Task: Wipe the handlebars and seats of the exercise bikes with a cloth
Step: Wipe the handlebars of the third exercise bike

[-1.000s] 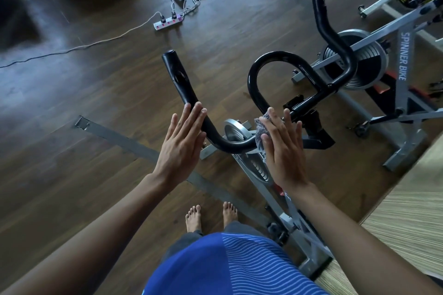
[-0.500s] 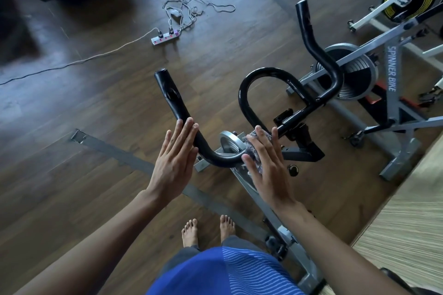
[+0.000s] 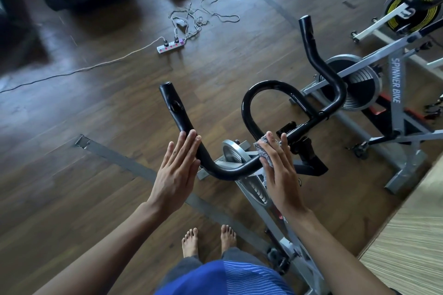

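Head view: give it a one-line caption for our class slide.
Right hand presses a grey cloth against the black handlebar; left hand, fingers straight, is beside its left bend.

R hand presses cloth on handlebar.

The person is wearing a blue shirt that is showing fine, lighter blue stripes across its front (only the lower part is coming into view). Grey trousers are ending just above the bare feet. The forearms are showing bare down to the left hand and right hand.
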`<action>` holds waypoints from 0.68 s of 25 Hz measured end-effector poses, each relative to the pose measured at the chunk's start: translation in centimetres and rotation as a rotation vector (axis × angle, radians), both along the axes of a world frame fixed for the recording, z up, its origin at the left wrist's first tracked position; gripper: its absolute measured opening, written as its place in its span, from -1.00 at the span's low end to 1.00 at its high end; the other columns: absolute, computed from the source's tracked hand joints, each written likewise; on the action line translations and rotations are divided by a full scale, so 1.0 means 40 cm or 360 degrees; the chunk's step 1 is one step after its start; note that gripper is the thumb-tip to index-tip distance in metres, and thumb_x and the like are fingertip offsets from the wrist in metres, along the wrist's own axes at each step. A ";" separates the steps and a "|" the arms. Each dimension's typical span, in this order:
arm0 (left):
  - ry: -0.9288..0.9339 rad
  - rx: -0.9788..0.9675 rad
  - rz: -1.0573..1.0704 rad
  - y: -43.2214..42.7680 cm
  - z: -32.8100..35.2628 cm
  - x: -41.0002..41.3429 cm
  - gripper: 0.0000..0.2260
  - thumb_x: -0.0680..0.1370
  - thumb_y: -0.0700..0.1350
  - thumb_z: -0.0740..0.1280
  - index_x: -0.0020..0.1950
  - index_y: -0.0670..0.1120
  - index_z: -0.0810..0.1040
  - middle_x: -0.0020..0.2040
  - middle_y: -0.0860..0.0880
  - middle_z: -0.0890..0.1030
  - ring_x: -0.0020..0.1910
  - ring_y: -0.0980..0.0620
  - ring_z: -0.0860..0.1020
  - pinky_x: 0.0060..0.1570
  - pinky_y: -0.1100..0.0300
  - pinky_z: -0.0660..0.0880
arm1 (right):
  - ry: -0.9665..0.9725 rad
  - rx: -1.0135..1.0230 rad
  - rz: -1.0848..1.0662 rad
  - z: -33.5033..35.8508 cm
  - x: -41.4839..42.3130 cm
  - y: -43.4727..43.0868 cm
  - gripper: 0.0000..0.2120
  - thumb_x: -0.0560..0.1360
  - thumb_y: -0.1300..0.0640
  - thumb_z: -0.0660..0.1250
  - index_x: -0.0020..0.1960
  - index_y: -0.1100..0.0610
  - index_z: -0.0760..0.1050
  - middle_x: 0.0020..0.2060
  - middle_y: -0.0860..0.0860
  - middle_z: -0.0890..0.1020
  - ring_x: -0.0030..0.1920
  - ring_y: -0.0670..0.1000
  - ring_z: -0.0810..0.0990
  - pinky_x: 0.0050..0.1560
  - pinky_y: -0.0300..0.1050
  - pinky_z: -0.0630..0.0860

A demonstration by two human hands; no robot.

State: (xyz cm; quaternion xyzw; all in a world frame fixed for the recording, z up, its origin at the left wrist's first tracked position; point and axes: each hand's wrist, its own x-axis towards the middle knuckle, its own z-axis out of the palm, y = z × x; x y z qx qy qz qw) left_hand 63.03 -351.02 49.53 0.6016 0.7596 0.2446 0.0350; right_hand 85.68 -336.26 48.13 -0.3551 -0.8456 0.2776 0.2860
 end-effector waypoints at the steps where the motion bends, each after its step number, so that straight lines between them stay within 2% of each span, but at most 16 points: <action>1: -0.0007 -0.0005 0.0001 0.000 0.001 0.000 -0.56 0.70 -0.09 0.08 0.57 -0.18 0.19 0.60 -0.11 0.14 0.60 -0.08 0.05 0.51 -0.19 0.14 | 0.0047 -0.0050 -0.0030 0.002 -0.002 -0.003 -0.59 0.69 0.02 0.09 0.47 0.15 0.38 0.54 0.07 0.30 0.61 0.13 0.03 0.47 0.27 0.30; 3: -0.0032 0.0008 -0.0003 0.000 0.005 -0.003 -0.56 0.69 -0.08 0.10 0.57 -0.16 0.22 0.60 -0.10 0.17 0.60 -0.06 0.07 0.51 -0.19 0.15 | 0.0116 -0.0138 -0.0048 0.021 -0.005 -0.011 -0.58 0.67 0.03 0.11 0.47 0.17 0.39 0.53 0.06 0.32 0.60 0.09 0.06 0.46 0.22 0.32; 7: -0.0045 0.0110 0.0088 -0.016 0.035 -0.037 -0.59 0.67 -0.08 0.16 0.51 -0.16 0.36 0.54 -0.09 0.31 0.57 -0.03 0.17 0.50 -0.17 0.18 | 0.0171 -0.0138 0.0073 0.107 -0.059 -0.039 -0.60 0.68 0.03 0.13 0.45 0.15 0.41 0.49 0.01 0.39 0.58 0.04 0.17 0.51 -0.03 0.26; 12: -0.0027 0.0239 0.0307 -0.077 0.106 -0.177 -0.66 0.64 -0.09 0.17 0.38 -0.12 0.50 0.37 -0.06 0.53 0.45 -0.01 0.40 0.51 -0.07 0.19 | 0.0298 -0.0204 0.0300 0.221 -0.245 -0.105 -0.60 0.66 0.04 0.15 0.45 0.14 0.42 0.46 0.00 0.43 0.53 0.00 0.29 0.47 0.01 0.34; 14: -0.0041 0.0274 0.0399 -0.101 0.136 -0.261 -0.69 0.62 -0.10 0.20 0.32 -0.11 0.55 0.27 -0.04 0.60 0.36 -0.03 0.49 0.45 -0.06 0.30 | 0.0361 -0.0227 0.0364 0.253 -0.343 -0.139 -0.61 0.66 0.06 0.17 0.43 0.17 0.44 0.45 -0.01 0.45 0.51 -0.01 0.33 0.46 0.00 0.36; 17: -0.0035 0.0314 0.0485 -0.141 0.175 -0.404 -0.71 0.59 -0.14 0.25 0.29 -0.11 0.58 0.21 -0.02 0.63 0.29 -0.02 0.53 0.33 -0.07 0.43 | 0.0421 -0.0255 0.0407 0.274 -0.511 -0.196 -0.65 0.66 0.10 0.21 0.40 0.19 0.47 0.42 -0.03 0.48 0.47 -0.08 0.38 0.46 -0.11 0.33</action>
